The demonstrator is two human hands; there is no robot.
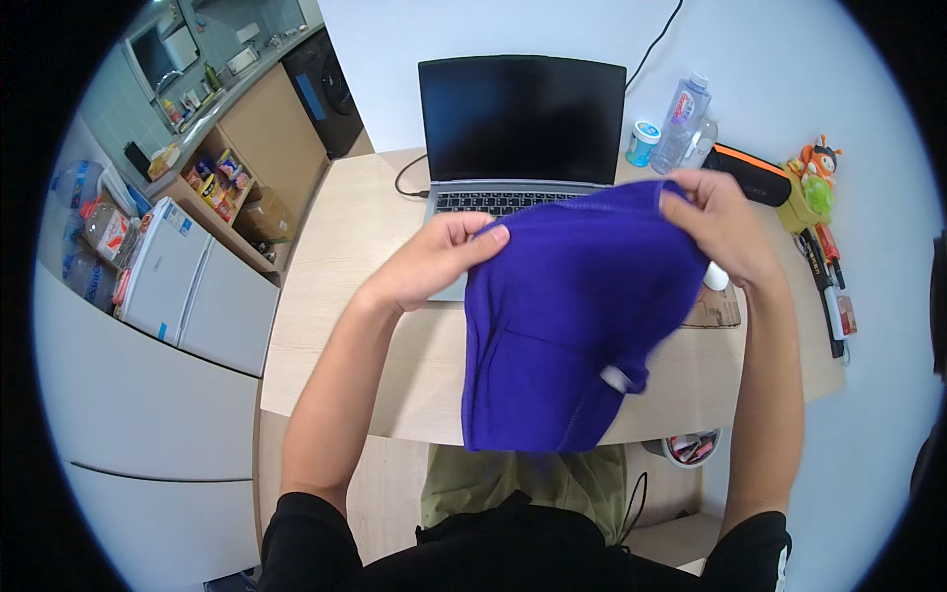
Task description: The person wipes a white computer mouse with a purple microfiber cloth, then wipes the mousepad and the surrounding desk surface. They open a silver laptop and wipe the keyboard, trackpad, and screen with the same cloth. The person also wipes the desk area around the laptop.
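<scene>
A purple cloth [570, 311] with stitched seams, perhaps a garment, hangs between my two hands above the desk's front edge. My left hand [444, 255] pinches its upper left corner between thumb and fingers. At the upper right corner, my right hand [714, 214] grips the hem in the same way. A small white tag [615, 379] shows low on the cloth, slightly blurred. Behind it an opened laptop [525, 122] with a dark screen stands on the desk, its keyboard partly covered by the cloth.
On the light wooden desk [333, 296], a blue-and-white tub [642, 144], a plastic bottle [681, 122] and a black-and-orange case [747, 174] stand at the back right. Pens and small items [825, 288] lie along the right wall. A waste bin [692, 448] is below the desk; a small white fridge [196, 277] stands left.
</scene>
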